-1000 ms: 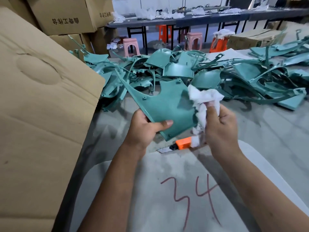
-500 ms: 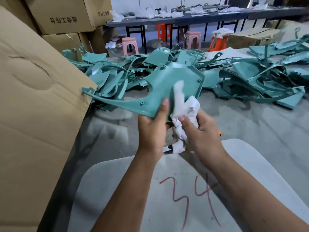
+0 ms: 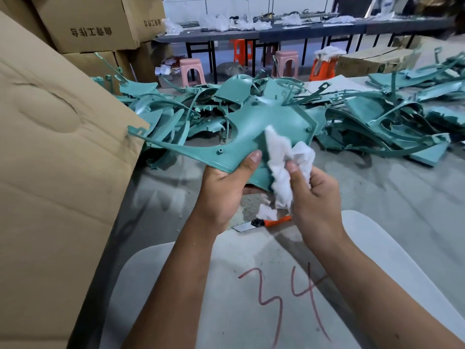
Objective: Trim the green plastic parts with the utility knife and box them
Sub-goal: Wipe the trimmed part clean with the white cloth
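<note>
Green plastic part [image 3: 266,127] held up above the floor, pinched at its near edge by left hand [image 3: 221,190], thumb on top. White rag [image 3: 284,162] bunched in right hand [image 3: 317,197], pressed to the part's face. Utility knife [image 3: 261,222] down on the floor just below, untouched. Probably trimmed already and now being wiped, though cut edges too small to judge. Boxing not yet done: cardboard box [image 3: 63,172] close at left. Big pile of green parts [image 3: 377,122] beyond, seemingly left to do.
</note>
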A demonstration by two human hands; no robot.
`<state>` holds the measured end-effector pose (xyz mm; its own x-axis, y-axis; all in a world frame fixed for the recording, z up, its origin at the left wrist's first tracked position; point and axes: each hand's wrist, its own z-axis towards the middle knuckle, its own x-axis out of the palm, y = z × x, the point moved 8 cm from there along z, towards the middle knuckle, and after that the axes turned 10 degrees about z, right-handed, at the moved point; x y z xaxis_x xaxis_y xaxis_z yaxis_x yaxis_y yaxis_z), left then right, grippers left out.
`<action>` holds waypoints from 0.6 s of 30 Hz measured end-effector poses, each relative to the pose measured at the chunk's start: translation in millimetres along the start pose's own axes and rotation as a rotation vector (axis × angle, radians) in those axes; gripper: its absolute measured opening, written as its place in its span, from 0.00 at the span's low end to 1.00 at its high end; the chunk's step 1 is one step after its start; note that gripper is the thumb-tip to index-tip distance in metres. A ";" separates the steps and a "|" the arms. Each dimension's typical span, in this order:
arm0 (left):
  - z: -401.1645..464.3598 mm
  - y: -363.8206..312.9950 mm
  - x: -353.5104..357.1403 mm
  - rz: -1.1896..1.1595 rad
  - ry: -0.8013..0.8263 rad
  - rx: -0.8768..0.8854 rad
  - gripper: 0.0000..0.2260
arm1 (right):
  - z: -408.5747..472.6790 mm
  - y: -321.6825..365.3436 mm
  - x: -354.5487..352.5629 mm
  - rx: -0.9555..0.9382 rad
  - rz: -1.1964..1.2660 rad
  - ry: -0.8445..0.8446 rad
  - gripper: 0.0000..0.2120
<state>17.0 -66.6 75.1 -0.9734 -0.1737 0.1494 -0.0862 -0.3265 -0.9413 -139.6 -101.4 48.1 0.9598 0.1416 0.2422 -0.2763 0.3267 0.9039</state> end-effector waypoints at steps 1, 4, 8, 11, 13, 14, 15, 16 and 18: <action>-0.6 2.2 -1.7 0.021 0.012 -0.026 0.10 | 5.9 -0.4 -9.9 -0.019 -0.020 -0.066 0.19; -4.1 6.8 -7.0 0.085 0.069 -0.080 0.10 | 23.4 0.9 -48.1 -0.055 -0.066 -0.298 0.20; -4.0 5.1 -16.1 0.067 0.099 -0.104 0.10 | 33.6 1.0 -89.0 -0.069 -0.006 -0.487 0.16; -3.0 5.8 -20.9 0.121 0.093 -0.097 0.10 | 34.4 -1.8 -77.2 -0.022 0.045 -0.405 0.13; -2.7 9.9 -20.2 0.169 0.079 -0.106 0.09 | 34.1 -8.4 -51.9 0.069 0.159 -0.170 0.12; -1.7 12.2 -22.5 0.169 0.040 -0.110 0.08 | 33.1 -9.8 -37.8 0.095 0.165 -0.015 0.10; -0.3 14.4 -27.2 0.146 -0.021 -0.115 0.07 | 30.6 -7.8 -25.3 0.088 0.097 0.133 0.08; 1.2 16.8 -33.0 0.113 -0.086 -0.121 0.05 | 27.4 -6.6 -18.0 0.067 -0.010 0.229 0.08; 3.8 21.1 -40.0 0.056 -0.151 -0.144 0.06 | 23.9 -6.2 -15.8 0.047 -0.140 0.246 0.06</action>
<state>55.0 -70.0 50.4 -0.9355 -0.3289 0.1294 -0.0729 -0.1786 -0.9812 -151.9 -128.0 47.1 0.9461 0.3227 0.0265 -0.1342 0.3163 0.9391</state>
